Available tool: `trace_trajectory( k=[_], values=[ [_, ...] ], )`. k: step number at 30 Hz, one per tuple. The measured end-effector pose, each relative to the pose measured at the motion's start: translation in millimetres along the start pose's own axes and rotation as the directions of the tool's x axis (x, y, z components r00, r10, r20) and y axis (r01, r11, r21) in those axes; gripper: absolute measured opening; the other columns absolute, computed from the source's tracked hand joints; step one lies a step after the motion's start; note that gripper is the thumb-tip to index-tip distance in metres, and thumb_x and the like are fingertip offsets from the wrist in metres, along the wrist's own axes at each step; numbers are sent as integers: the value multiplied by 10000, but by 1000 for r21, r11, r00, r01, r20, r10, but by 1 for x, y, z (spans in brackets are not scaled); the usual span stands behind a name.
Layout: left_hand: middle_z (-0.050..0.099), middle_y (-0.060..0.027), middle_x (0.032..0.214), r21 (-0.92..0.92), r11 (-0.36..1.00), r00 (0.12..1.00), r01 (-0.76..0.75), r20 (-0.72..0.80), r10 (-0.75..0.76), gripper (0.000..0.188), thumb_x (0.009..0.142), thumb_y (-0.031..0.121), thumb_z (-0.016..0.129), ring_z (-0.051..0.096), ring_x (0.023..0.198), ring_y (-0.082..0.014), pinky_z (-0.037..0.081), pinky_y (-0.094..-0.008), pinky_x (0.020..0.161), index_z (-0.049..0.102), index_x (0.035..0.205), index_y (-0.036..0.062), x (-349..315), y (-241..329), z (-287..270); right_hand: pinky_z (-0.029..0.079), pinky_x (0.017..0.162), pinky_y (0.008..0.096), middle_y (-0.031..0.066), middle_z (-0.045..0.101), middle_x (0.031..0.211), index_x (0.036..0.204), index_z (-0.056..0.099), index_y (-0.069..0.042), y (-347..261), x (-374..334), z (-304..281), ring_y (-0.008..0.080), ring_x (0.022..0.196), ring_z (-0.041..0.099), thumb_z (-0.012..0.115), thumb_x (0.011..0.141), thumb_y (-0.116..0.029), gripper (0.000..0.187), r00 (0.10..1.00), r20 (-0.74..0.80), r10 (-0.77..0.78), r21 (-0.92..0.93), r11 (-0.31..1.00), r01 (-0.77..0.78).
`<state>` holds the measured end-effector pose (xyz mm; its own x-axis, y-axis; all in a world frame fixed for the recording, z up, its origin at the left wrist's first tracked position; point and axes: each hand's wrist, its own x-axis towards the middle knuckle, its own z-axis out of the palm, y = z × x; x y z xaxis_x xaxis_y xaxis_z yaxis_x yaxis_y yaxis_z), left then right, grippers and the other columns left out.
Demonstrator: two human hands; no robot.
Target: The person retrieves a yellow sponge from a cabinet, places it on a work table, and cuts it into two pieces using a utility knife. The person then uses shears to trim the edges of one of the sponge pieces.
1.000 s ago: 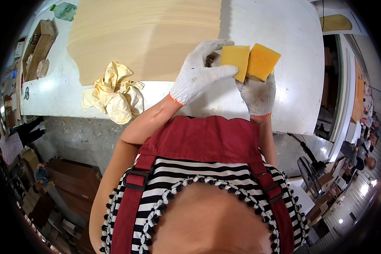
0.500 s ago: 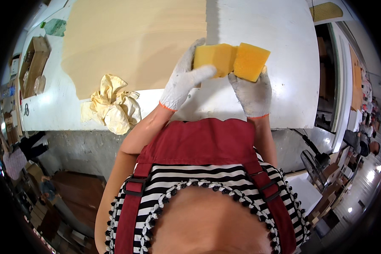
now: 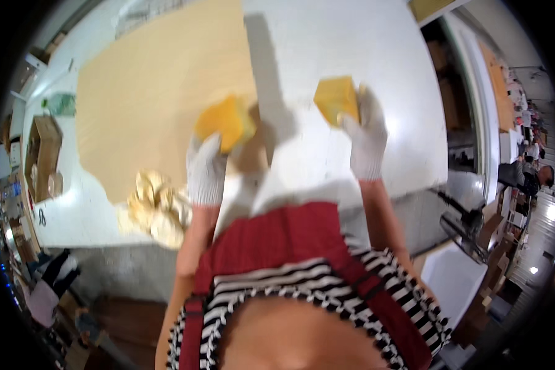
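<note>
In a white knit glove, my left hand (image 3: 205,169) grips a yellow sponge block (image 3: 223,122) above the tan sheet (image 3: 160,80). My right hand (image 3: 370,139), gloved the same way, holds a second yellow sponge block (image 3: 337,98) over the bare white tabletop at the right. The two blocks are well apart. Thumb and fingers close round each block; the fingers behind my left block are mostly hidden. The tan sheet lies flat on the table, its straight right edge just beyond my left hand. A crumpled cream cloth (image 3: 160,213) lies at its near edge.
White tabletop (image 3: 401,74) extends around the sheet. At the left stand an open cardboard box (image 3: 45,154), a green plastic piece (image 3: 60,103) and small scissors (image 3: 42,216). Beyond the table's near right corner is a black fan (image 3: 465,228). Other people are in the background.
My hands have separated: the left moved left and nearer with its sponge block, the right stayed at the right with the other. The view has shifted and tilted.
</note>
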<state>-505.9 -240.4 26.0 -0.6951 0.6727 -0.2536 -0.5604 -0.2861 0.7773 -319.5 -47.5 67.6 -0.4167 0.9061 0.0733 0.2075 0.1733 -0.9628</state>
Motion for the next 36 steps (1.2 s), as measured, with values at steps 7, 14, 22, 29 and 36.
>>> trace_trajectory(
  k=[7, 14, 22, 29, 36],
  values=[
    [402, -158, 1410, 350, 899, 939, -265, -117, 323, 710, 856, 55, 565, 431, 1283, -260, 352, -372, 1070, 243, 1486, -4, 14, 17, 5, 505, 875, 388, 116, 569, 1207, 1329, 468, 14, 57, 89, -37, 214, 1047, 580, 497, 980, -216, 420, 920, 215, 327, 673, 633, -382],
    [362, -161, 1457, 246, 930, 935, -272, -163, 316, 744, 802, 41, 514, 386, 1336, -280, 338, -379, 1091, 235, 1490, -4, 27, 5, -14, 512, 851, 382, 137, 566, 1238, 1350, 457, 1, 40, 291, -39, 237, 1070, 583, 561, 914, -151, 474, 994, 14, 106, 595, 799, -94],
    [357, -159, 1462, 235, 966, 937, -110, -300, 180, 794, 764, 36, 538, 461, 1270, -286, 408, -394, 1042, 230, 1496, 9, 28, -4, -31, 543, 779, 320, 113, 655, 1099, 1221, 597, -10, 55, 600, -22, 234, 873, 672, 748, 776, -243, 524, 890, -359, -281, -163, 958, 236],
    [382, -154, 1437, 298, 954, 882, 21, -454, 122, 769, 781, 45, 540, 469, 1258, -273, 410, -379, 1034, 244, 1490, 7, 54, -12, -41, 466, 942, 379, 193, 634, 1190, 1161, 685, -165, 34, 662, 46, 299, 1113, 601, 696, 713, -397, 506, 838, -379, -393, -704, 710, 15],
    [407, -149, 1413, 302, 952, 861, 52, -497, 110, 744, 798, 54, 542, 478, 1245, -261, 412, -363, 1026, 258, 1484, 5, 69, -16, -42, 460, 946, 373, 160, 647, 1184, 1249, 629, -186, 71, 678, 40, 339, 1080, 617, 611, 776, -363, 506, 860, -165, -483, -598, 743, 302]
  ],
)
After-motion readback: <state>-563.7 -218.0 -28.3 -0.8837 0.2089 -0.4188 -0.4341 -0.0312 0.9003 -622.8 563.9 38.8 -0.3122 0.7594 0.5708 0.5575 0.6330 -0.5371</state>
